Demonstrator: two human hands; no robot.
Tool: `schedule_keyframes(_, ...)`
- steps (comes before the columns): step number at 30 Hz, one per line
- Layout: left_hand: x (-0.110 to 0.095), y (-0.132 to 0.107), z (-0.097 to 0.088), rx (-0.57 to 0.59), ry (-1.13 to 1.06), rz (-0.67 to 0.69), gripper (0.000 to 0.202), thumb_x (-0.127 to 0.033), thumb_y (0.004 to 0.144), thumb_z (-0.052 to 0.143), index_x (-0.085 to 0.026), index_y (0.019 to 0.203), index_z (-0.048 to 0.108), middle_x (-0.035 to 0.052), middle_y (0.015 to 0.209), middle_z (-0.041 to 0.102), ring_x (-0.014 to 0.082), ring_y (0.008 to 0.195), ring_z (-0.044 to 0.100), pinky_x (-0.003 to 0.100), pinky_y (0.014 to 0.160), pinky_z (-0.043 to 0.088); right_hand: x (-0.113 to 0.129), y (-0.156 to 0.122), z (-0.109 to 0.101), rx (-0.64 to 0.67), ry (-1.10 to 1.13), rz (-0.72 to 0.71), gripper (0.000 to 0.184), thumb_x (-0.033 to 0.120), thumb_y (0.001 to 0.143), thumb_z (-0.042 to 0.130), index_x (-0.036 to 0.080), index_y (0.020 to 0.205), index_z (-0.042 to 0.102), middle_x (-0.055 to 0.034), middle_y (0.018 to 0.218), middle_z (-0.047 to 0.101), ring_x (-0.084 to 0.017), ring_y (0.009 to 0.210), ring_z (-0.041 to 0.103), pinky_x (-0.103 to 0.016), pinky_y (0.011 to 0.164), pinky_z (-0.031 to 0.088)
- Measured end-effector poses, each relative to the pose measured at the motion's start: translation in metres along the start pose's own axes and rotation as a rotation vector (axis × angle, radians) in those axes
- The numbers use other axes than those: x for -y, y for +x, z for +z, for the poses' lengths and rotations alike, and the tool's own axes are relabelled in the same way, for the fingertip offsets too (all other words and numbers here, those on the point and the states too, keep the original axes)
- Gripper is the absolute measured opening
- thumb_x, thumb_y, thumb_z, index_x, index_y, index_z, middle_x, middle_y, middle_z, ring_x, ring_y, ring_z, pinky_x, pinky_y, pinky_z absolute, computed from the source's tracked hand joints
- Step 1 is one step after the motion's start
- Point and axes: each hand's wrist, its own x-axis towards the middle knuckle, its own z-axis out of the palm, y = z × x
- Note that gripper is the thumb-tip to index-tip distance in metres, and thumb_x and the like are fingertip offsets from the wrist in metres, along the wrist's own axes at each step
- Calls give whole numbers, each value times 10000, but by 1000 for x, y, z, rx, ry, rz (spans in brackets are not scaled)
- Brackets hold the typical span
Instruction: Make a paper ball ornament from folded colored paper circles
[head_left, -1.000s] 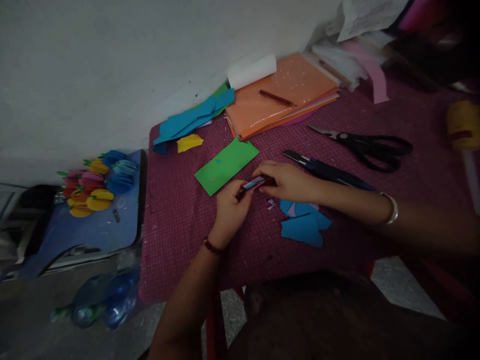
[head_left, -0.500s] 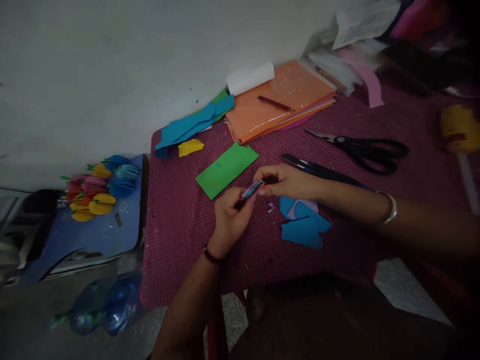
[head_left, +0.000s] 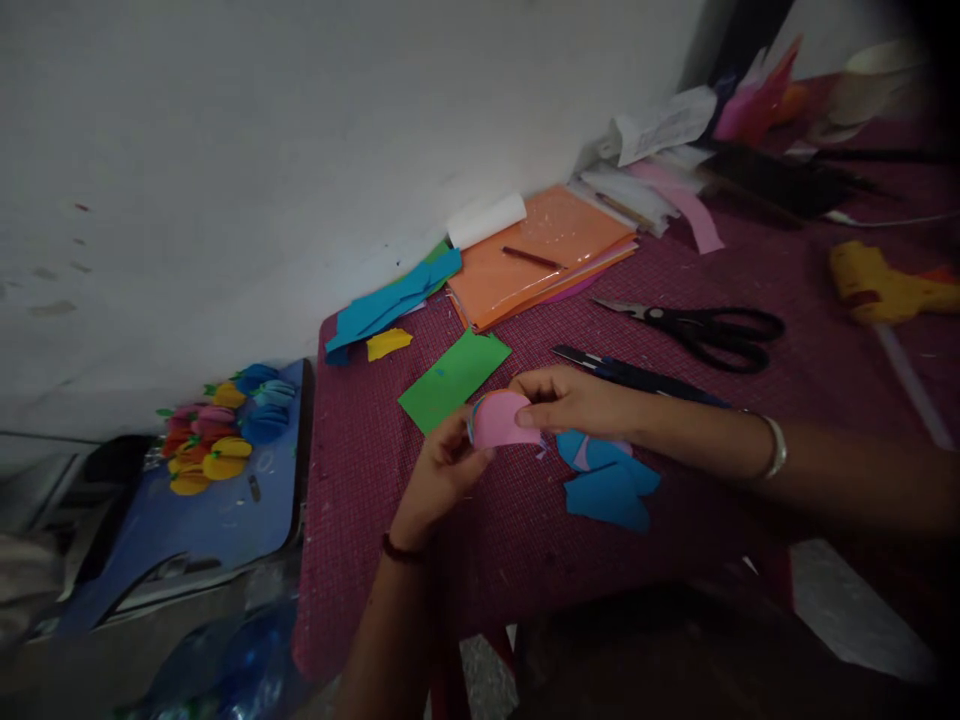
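Both my hands hold a small stack of folded round paper pieces [head_left: 496, 421] just above the maroon tablecloth [head_left: 360, 500]. Its pink face is turned up toward me. My left hand [head_left: 439, 475] pinches its lower left edge. My right hand [head_left: 574, 400] grips its right side with thumb and fingers. Blue paper cut-outs [head_left: 609, 480] lie on the cloth just under my right wrist. A green paper rectangle [head_left: 454, 378] lies flat just beyond my hands.
Black scissors [head_left: 701, 325] and a dark cutter [head_left: 630, 372] lie right of my hands. An orange paper stack [head_left: 536, 265] with a pencil, a white roll [head_left: 487, 220], blue strips [head_left: 390, 305], a yellow glue gun [head_left: 877, 285]. Paper flowers [head_left: 217, 425] sit on a blue board at left.
The paper stack, held edge-on before, is turned so its pink round face shows. The camera has tilted, so the table sits lower in view.
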Motion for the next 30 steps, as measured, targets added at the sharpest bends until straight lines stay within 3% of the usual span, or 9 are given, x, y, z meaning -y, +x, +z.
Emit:
schedule_keyframes(3, -13, -3, -9, 88, 45, 131, 486, -280, 793, 772, -271, 1264, 654, 75, 1339, 613, 239, 1249, 547, 335, 1039, 452, -9, -2, -4, 202, 279, 134, 392, 461, 748, 759, 126, 857, 587, 74, 616, 471, -27, 451, 289, -194, 421, 204)
schedule_keyframes(6, -18, -5, -4, 244, 67, 232, 633, -283, 769, 798, -341, 1359, 578, 54, 1521, 456, 271, 1431, 380, 383, 1138, 376, -22, -6, -1, 324, 389, 216, 379, 423, 742, 791, 116, 840, 591, 73, 607, 468, -18, 447, 313, -181, 411, 222)
schedule_keyframes(9, -19, -7, 6, 345, 104, 279, 420, -270, 764, 804, -336, 1169, 711, 26, 1543, 433, 277, 1436, 382, 425, 1186, 313, -30, -9, 5, 435, 407, 272, 357, 384, 731, 814, 126, 824, 585, 76, 606, 468, -20, 459, 357, -167, 412, 259)
schedule_keyframes(13, -17, -10, 14, 334, 68, 338, 54, -301, 778, 795, -277, 819, 769, 28, 1381, 609, 270, 1386, 455, 483, 1199, 268, -30, -9, 13, 574, 371, 296, 378, 446, 740, 799, 139, 829, 597, 75, 601, 470, -38, 472, 386, -178, 421, 305)
schedule_keyframes(17, -12, -12, 20, 189, -55, 286, 138, -318, 748, 823, -233, 732, 715, 47, 1114, 747, 264, 1275, 562, 516, 1164, 301, -22, -5, 12, 310, 97, 214, 454, 585, 801, 694, 140, 847, 618, 31, 677, 533, -79, 589, 472, -209, 515, 394)
schedule_keyframes(20, -6, -12, 27, -15, -190, 165, 187, -273, 711, 844, -201, 693, 673, 51, 1122, 742, 260, 1250, 573, 484, 1115, 370, -12, -2, 4, 78, -161, 67, 482, 617, 886, 564, 139, 892, 624, -10, 766, 592, -107, 681, 535, -228, 596, 426)
schedule_keyframes(24, 3, -9, 33, -213, -419, 22, 213, -238, 657, 854, -179, 704, 655, 53, 1244, 692, 230, 1147, 621, 380, 989, 471, -3, -5, 1, 67, -408, -153, 478, 613, 907, 521, 143, 913, 608, -30, 804, 599, -136, 727, 544, -258, 650, 427)
schedule_keyframes(27, 5, -7, 33, -282, -505, -34, 217, -189, 620, 847, -170, 697, 646, 40, 1171, 720, 177, 1007, 653, 303, 904, 492, -3, -7, 8, 45, -677, -247, 335, 463, 933, 536, 155, 819, 599, -36, 794, 587, -148, 743, 530, -276, 682, 398)
schedule_keyframes(30, 4, -7, 35, -309, -508, -64, 229, -184, 631, 826, -192, 808, 681, 16, 1114, 735, 130, 894, 652, 262, 846, 494, -8, -8, 15, -14, -751, -257, 351, 400, 964, 467, 169, 715, 558, -26, 736, 548, -144, 698, 502, -277, 658, 367)
